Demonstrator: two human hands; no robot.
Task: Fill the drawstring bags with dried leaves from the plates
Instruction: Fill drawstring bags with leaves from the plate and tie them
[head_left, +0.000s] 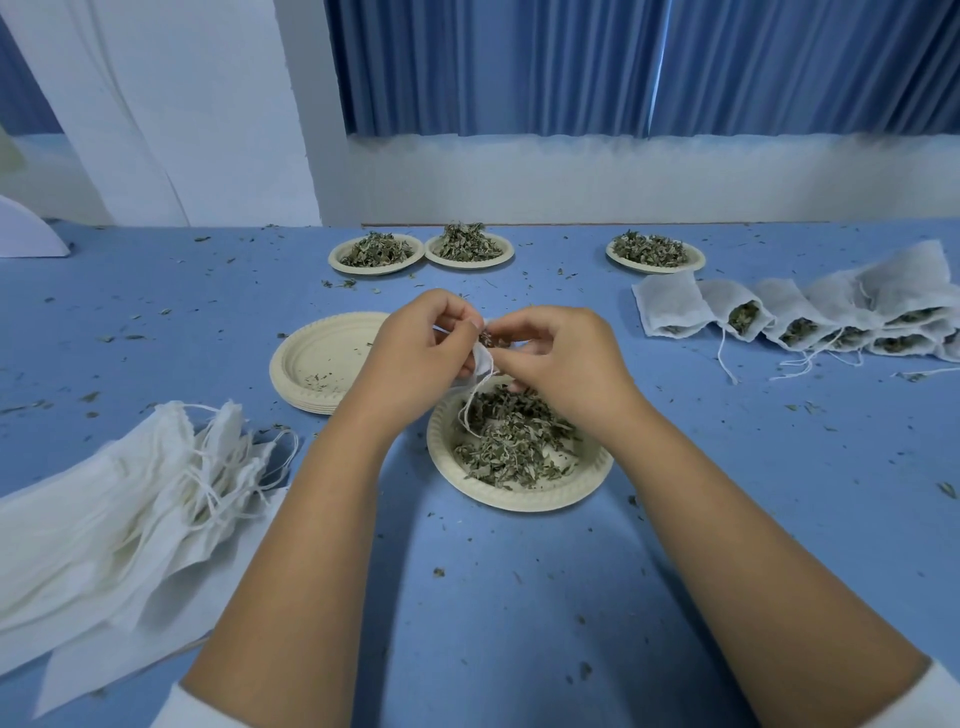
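Note:
My left hand (415, 348) grips a small white drawstring bag (483, 359) by its mouth, above the far rim of a cream plate (524, 496) heaped with dried leaves (511, 447). The bag's string (470, 408) dangles onto the leaves. My right hand (558, 353) pinches a tuft of leaves at the bag's opening. Most of the bag is hidden behind both hands.
A stack of emptied plates (317, 364) sits left of my hands. Three leaf-filled plates (376, 254) (469, 249) (654, 255) line the far edge. Filled bags (810, 317) lie at right, flat empty bags (135, 499) at left. Leaf crumbs litter the blue table (519, 597).

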